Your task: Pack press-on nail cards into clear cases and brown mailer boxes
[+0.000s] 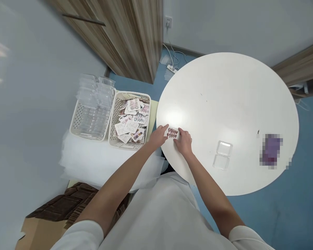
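Near the left edge of the round white table, a small white card (172, 133) bears two rows of glossy reddish-brown oval pieces. My left hand (158, 136) pinches its left end between thumb and fingers. At the opposite end, my right hand (184, 141) grips the card's right edge, fingers curled. To the right of my hands, a clear plastic clamshell box (221, 161) lies unfolded on the tabletop, its two halves side by side. Left of my left hand stands a cream basket (112, 133) heaped with similar cards (131, 126) in several colours.
A second basket (74, 123) holds stacked clear plastic boxes (95, 118). White translucent sheets (94, 159) lie before the baskets. A pixelated purple object (271, 150) sits at the right of the round table (232, 90). Cardboard (44, 229) is at lower left; a power strip (171, 68) lies behind.
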A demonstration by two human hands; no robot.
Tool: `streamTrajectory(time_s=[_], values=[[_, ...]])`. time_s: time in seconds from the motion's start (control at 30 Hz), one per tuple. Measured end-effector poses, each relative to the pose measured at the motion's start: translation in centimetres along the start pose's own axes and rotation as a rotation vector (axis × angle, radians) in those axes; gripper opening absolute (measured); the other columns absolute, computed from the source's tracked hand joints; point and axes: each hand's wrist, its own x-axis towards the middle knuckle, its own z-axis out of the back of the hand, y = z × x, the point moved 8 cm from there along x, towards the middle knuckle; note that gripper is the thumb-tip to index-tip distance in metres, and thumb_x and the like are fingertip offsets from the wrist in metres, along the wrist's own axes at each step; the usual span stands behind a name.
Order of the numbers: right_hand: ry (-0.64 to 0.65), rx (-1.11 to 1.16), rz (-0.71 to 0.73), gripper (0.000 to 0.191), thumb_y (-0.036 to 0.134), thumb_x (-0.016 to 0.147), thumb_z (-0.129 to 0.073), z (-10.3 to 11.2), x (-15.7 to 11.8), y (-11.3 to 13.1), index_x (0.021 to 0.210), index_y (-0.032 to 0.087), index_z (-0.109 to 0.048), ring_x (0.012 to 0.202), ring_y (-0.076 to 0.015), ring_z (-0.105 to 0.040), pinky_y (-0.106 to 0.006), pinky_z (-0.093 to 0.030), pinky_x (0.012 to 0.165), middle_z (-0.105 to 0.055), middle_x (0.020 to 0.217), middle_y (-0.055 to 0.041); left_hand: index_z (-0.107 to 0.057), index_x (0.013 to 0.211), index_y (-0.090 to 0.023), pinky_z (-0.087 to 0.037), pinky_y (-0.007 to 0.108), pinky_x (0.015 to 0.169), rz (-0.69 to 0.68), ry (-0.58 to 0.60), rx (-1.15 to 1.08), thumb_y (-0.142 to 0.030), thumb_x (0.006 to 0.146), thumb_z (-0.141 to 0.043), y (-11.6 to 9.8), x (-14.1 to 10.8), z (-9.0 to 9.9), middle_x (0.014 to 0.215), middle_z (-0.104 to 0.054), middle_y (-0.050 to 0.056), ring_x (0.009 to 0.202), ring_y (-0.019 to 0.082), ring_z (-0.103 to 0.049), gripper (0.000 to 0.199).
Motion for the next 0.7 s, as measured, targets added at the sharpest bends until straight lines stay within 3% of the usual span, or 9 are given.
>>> streamTrajectory(time_s=[0.4, 0.53, 0.7], values=[[-0.049, 0.053, -0.037, 0.049, 0.018, 0.064, -0.050, -0.1, -0.3, 0.5, 0.111, 0.022, -0.038, 0.097, -0.0257, -0.045, -0.047, -0.032, 0.084, -0.049, 0.101, -0.0068, -0.037, 0.120, -0.020, -0.043, 0.032, 0.077, -0.053, -0.121, -0.112, -0.011, 0.072, -0.049, -0.4, -1.3, -0.5, 0.098, -0.053, 0.006, 0.093, 0.019, -0.052, 0.050], [-0.009, 0.131, 0.032, 0.047, 0.016, 0.066, -0.047, -0.3, -2.2, 0.8, 0.112, 0.021, -0.038, 0.083, -0.0195, -0.051, -0.046, -0.033, 0.086, -0.053, 0.095, -0.0040, -0.034, 0.122, -0.017, -0.044, 0.032, 0.079, -0.113, -0.141, -0.206, -0.011, 0.070, -0.051, -0.2, -3.5, -1.4, 0.099, -0.051, 0.007, 0.089, 0.018, -0.052, 0.054], [-0.032, 0.263, 0.116, 0.047, 0.022, 0.069, -0.051, 0.5, -6.3, 0.7, 0.115, 0.019, -0.039, 0.081, -0.0175, -0.050, -0.035, -0.044, 0.075, -0.052, 0.099, -0.0064, -0.031, 0.126, -0.020, -0.044, 0.032, 0.078, -0.187, -0.156, -0.271, -0.013, 0.071, -0.054, -1.1, -7.7, -2.1, 0.103, -0.049, 0.007, 0.086, 0.017, -0.051, 0.060]])
